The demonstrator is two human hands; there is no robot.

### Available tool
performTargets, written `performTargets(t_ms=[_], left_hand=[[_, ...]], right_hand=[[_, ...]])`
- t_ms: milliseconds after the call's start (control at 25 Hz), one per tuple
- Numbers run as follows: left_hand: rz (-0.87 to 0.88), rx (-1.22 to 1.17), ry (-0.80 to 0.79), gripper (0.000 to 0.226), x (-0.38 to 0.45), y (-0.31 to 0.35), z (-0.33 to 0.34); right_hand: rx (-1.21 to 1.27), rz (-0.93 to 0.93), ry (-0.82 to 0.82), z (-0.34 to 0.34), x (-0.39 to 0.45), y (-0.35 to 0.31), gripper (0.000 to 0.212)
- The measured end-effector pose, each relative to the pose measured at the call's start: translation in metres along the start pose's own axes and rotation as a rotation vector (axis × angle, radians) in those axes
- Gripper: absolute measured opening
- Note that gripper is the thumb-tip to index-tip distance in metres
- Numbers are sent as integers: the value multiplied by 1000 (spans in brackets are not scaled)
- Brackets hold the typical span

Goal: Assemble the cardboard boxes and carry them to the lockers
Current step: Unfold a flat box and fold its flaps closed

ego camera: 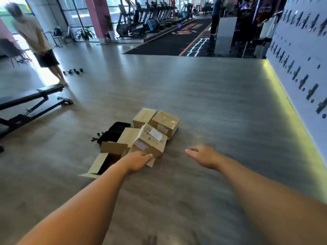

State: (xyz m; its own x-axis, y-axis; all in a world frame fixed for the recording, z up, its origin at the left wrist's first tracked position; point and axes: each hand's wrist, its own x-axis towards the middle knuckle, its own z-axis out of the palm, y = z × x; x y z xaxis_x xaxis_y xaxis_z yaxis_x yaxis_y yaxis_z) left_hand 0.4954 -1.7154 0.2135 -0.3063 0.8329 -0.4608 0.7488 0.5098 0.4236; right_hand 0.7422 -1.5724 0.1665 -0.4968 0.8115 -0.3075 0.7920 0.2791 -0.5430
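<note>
Both arms are stretched out over the grey floor (212, 106) toward a cluster of cardboard boxes. The left hand (137, 160) is down on the near edge of the labelled box (150, 141), fingers laid fairly straight over a loose flap; whether they actually clasp it, I cannot tell. The right hand (201, 156) hangs free to the right of that box, fingers relaxed and spread, holding nothing. The labelled box sits tilted, leaning on its neighbours. Behind it are two closed boxes side by side, the plain box (144, 116) and the taped box (166, 123). To the left lies an open box (104, 160), flaps splayed, beside a black case (115, 132). A weight bench (30, 103) stands off left, a person (35, 36) beyond it.
</note>
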Motion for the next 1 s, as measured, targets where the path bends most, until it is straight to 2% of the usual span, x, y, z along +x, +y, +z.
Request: performTargets(t_ms=[160,440,760,920,1000], left_hand=[[28,-31,20,71,99,65,-37],[25,-63,12,58,279,147,-74],[-27,-94,-21,56,486,232,-144],[-65,-124,-60,58,573,260,-163],[-107,-152,-57,65,613,266,-168]], right_hand=[[5,3,22,-67,94,25,108],[-14,21,2,-151,261,66,109],[-56,62,-31,-261,453,91,107],[-60,39,-98,-299,546,109,88],[-63,14,-131,-314,593,118,89]])
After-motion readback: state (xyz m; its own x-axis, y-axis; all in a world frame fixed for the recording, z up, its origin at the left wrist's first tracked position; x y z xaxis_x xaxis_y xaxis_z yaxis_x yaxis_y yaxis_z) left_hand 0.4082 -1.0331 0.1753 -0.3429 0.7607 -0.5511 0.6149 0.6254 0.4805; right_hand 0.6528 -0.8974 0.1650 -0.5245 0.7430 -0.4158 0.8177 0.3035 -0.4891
